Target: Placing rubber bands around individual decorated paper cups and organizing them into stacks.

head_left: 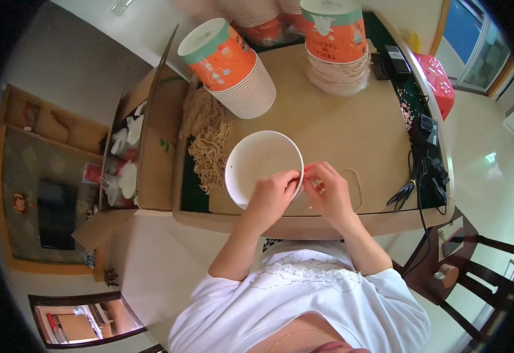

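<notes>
A white paper bucket (256, 160), its open mouth facing up, stands near the front of the table. My left hand (273, 193) is closed on the bucket's right rim, with fingers inside the mouth. Against the outside of that same rim, my right hand (331, 193) has its fingertips pinched together; whatever is between them is too small to make out. A loose piece of beige cord (359, 187) lies just right of my right hand. Left of the bucket is a tangled pile of cut beige cords (209, 154).
Two stacks of orange printed paper buckets (227, 65) (335, 35) stand behind, with more at the back edge. Black cables and adapters (425, 170) lie along the right side. An open cardboard box (151, 141) holding bagged items adjoins the table's left. A pink stool (435, 85) is at right.
</notes>
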`<act>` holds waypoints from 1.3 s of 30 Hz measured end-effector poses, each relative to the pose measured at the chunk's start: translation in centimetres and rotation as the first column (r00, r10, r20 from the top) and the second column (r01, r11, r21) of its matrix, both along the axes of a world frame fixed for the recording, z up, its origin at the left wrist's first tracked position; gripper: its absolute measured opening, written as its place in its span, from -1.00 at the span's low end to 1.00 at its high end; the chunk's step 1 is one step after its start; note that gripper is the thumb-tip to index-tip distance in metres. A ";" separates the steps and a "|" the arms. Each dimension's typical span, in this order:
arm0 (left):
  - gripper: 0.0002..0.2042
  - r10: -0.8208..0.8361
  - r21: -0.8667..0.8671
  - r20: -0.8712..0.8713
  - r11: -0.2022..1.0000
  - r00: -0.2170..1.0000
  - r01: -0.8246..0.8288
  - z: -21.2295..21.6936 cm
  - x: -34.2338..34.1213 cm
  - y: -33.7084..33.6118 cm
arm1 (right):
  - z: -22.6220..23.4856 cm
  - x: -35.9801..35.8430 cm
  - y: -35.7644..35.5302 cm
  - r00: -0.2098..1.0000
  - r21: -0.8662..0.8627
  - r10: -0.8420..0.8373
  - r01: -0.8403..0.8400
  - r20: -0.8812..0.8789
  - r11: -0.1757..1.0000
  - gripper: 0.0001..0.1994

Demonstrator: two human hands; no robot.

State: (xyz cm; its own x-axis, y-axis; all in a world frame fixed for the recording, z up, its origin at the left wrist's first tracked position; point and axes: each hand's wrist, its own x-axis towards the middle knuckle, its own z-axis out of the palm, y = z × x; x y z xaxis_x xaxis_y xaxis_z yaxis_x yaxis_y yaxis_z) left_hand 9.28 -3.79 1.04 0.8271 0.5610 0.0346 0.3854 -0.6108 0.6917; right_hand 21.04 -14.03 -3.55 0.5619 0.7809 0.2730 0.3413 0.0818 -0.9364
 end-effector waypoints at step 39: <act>-0.76 -0.026 -0.150 0.090 0.988 0.996 0.039 0.4 -1.5 -0.2 | -0.7 -0.3 0.4 0.948 0.046 0.122 -0.114 -0.294 0.992 -0.90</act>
